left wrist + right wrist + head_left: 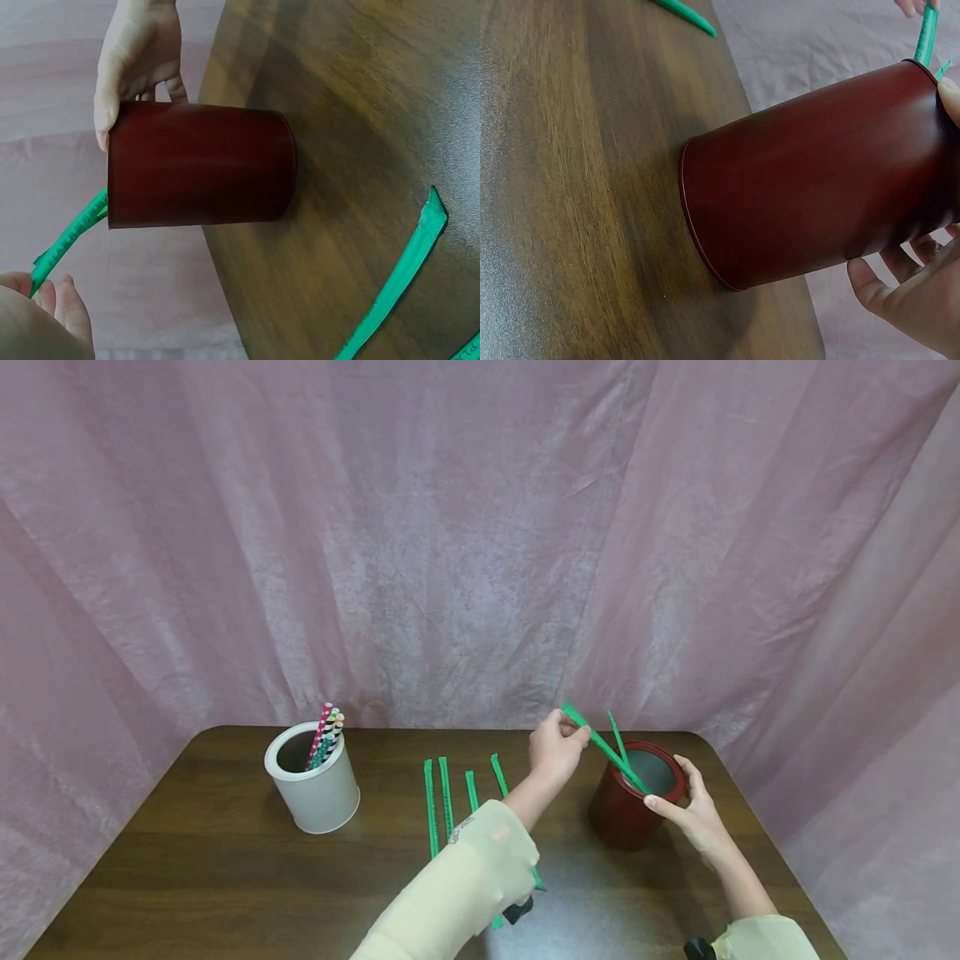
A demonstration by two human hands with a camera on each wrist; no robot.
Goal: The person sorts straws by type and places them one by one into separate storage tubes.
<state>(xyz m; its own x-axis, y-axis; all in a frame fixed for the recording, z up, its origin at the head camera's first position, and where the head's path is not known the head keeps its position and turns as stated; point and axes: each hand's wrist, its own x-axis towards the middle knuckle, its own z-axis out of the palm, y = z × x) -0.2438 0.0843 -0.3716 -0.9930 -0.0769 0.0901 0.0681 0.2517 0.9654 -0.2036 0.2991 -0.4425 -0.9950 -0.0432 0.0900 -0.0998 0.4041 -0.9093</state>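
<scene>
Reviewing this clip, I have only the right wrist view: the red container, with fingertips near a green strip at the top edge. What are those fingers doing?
Observer: In the head view, the person's left hand pinches that green strip near its upper end.
Operator: Does anything else stand on the table?
Observer: Yes, a white container on the left side, with patterned sticks leaning in it.
Operator: And what lies between that and the red container?
Observer: At least four loose green strips; the left sleeve covers part of them, so I can't give a total.
</scene>
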